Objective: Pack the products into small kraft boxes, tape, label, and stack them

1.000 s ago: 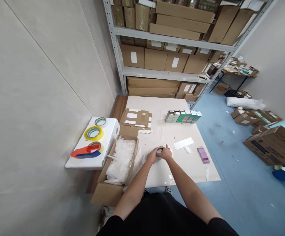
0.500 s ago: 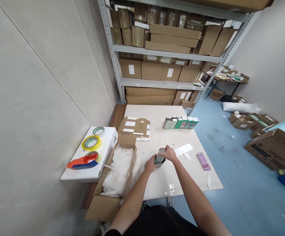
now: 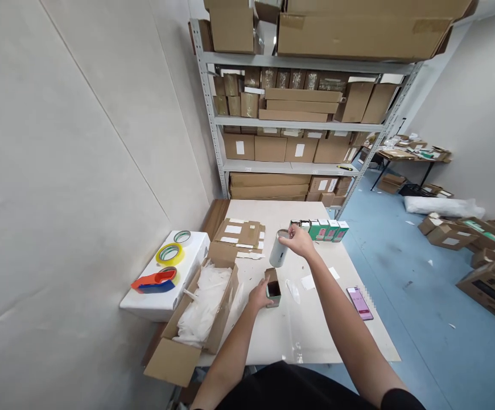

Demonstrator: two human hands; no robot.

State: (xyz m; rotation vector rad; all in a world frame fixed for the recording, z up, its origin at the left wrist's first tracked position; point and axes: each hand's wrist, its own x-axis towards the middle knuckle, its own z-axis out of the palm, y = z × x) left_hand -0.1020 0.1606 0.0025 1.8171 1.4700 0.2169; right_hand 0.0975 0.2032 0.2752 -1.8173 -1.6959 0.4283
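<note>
My right hand [image 3: 299, 241] grips the rim of a white-grey cylinder [image 3: 277, 254], held upright above the table. What the cylinder is, I cannot make out; a small dark mark shows low on its side. Below it, my left hand [image 3: 259, 294] is closed around the left side of a small open carton [image 3: 273, 295]. The carton stands on the table with its brown flap up and a dark inside. A row of several green and white cartons [image 3: 319, 230] stands behind my right hand. White paper pieces [image 3: 308, 282] lie to the right of the small carton.
A long cardboard box [image 3: 227, 307] with white packing material stands left of my left hand. Tape rolls [image 3: 170, 254] and a red-blue tape dispenser [image 3: 156, 281] lie on a white block. Flattened cardboard [image 3: 239, 233] lies behind; a phone [image 3: 359, 303] lies right. Shelving [image 3: 298, 123] holds boxes.
My right hand has lifted the cylinder up out of the small carton, away from me. My left hand has stayed on the carton. The view has tilted upward.
</note>
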